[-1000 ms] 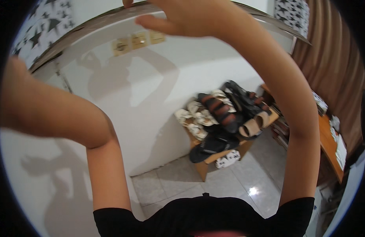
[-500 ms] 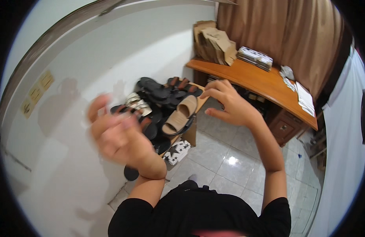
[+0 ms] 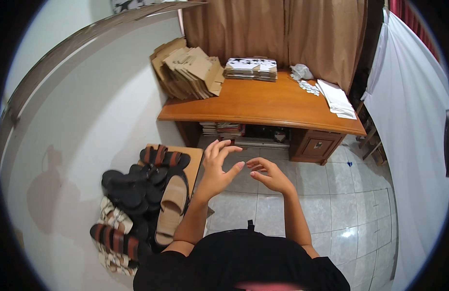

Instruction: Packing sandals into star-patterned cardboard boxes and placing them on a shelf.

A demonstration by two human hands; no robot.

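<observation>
My left hand (image 3: 218, 166) is raised in mid-air with its fingers apart and nothing in it. Close to its right, my right hand (image 3: 269, 175) also hangs empty, fingers loosely curved and spread; the two hands do not touch. Left of my left forearm, a pile of sandals covers a low wooden stand (image 3: 193, 162). Among them are a beige sandal (image 3: 171, 208), several black sandals (image 3: 130, 189), brown-and-black strapped sandals (image 3: 115, 240) and cream ones (image 3: 115, 218). Beyond my hands stands a wooden desk (image 3: 263, 104).
On the desk are folded brown cardboard boxes (image 3: 190, 70), a stack of star-patterned flat boxes (image 3: 251, 68), a crumpled plastic bag (image 3: 301, 72) and white papers (image 3: 336, 98). A white cloth (image 3: 406, 111) hangs at the right. A white wall (image 3: 79, 121) bounds the left. The floor is tiled (image 3: 312, 208).
My view has swung right toward the desk, so the sandals now sit lower left. My left hand has gone from beside the sandals to near my right hand. Both hands stay empty.
</observation>
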